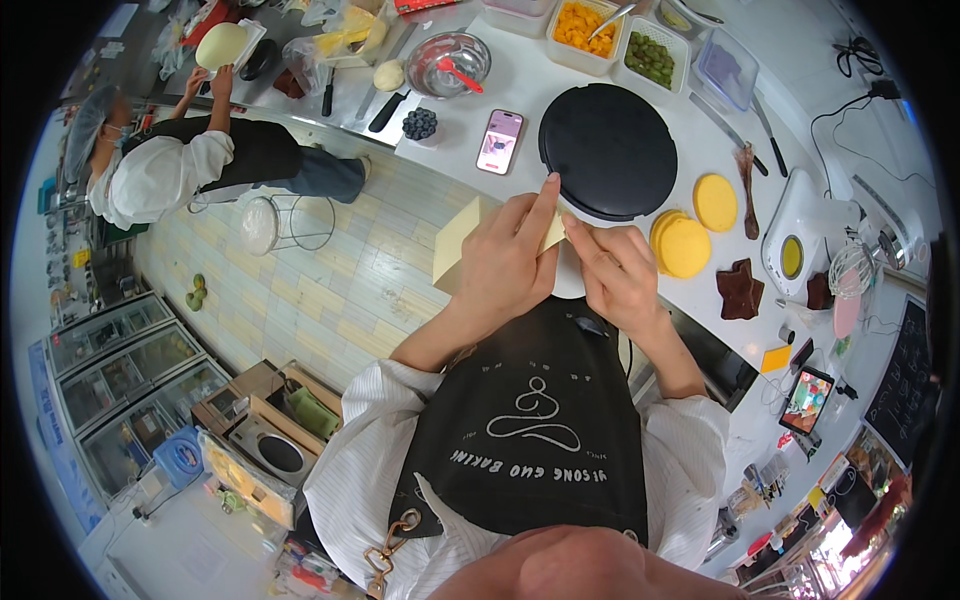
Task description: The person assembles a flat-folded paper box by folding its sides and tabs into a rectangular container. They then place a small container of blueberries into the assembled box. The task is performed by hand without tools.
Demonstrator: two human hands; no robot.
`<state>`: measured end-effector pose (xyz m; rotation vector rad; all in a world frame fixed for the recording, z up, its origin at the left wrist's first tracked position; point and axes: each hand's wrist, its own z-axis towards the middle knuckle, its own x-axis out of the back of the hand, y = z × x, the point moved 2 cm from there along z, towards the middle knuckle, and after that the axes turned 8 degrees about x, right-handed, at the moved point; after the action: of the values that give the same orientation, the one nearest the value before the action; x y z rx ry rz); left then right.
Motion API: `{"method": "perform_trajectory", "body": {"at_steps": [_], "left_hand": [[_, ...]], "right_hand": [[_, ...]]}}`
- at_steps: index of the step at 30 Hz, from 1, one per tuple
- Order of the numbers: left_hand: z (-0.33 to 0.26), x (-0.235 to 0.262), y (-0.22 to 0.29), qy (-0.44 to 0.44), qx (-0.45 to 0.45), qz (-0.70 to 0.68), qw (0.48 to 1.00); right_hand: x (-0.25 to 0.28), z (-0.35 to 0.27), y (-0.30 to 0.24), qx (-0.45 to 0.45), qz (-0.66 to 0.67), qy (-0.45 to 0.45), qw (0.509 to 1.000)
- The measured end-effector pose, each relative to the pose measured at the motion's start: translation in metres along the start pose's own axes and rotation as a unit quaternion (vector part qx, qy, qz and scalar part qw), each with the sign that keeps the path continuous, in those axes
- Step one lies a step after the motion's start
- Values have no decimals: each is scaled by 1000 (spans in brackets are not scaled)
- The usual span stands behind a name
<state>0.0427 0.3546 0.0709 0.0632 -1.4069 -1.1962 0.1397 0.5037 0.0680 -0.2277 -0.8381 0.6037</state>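
In front of my apron, at the counter's near edge, I hold a pale yellow folded sheet, card-like and angular. My left hand lies over it with the fingers closed round it and the index finger stretched away from me. The fingertips of my right hand pinch its right end, close to the left fingers. Both hands cover much of the sheet. Below them shows part of a white thing whose kind I cannot make out. Just beyond my fingers is a round black turntable.
Yellow sponge rounds and dark brown pieces lie at right, near a white kitchen scale. Left of the turntable are a phone, dark berries and a metal bowl. A co-worker stands far left; a stool is nearer.
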Motion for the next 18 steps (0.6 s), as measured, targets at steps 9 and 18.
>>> {"method": "perform_trajectory", "body": {"at_steps": [9,18], "left_hand": [[8,5,9,-16,13,-72,997],[-6,-7,1,127,-7,-226,966]], "right_hand": [[4,6,1,-47,71,-17,996],[19,-9,23,-298,148,203,921]]}}
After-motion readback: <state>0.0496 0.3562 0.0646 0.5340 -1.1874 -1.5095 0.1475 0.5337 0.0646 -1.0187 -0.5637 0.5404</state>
